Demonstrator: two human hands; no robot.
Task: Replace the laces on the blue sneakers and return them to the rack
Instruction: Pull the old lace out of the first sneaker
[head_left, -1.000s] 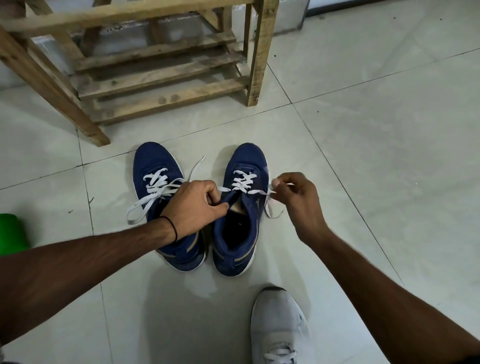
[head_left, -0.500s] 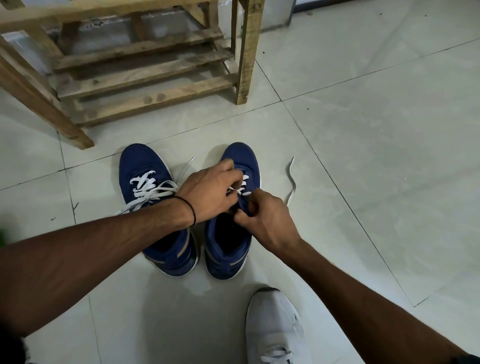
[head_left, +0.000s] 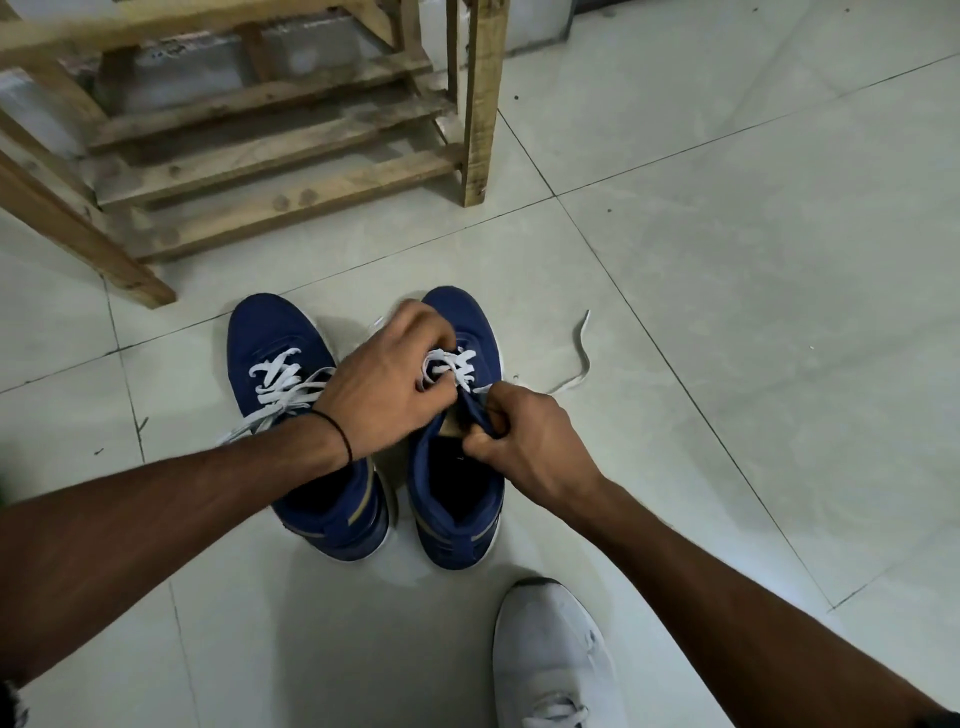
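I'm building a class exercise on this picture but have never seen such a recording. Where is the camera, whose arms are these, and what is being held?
No machine here: a person wears a camera on the head, looking down at their own arms. A left sneaker and a right sneaker, both blue, stand on the tiled floor before a wooden rack. The left hand curls round the right sneaker's white lace; the right hand pinches that sneaker's upper. One lace end trails on the floor.

Tiled floor (head_left: 727, 260) with wooden rack (head_left: 478, 104), blue sneakers (head_left: 275, 332) side by side, loose white lace (head_left: 582, 358), white shoe (head_left: 550, 644)
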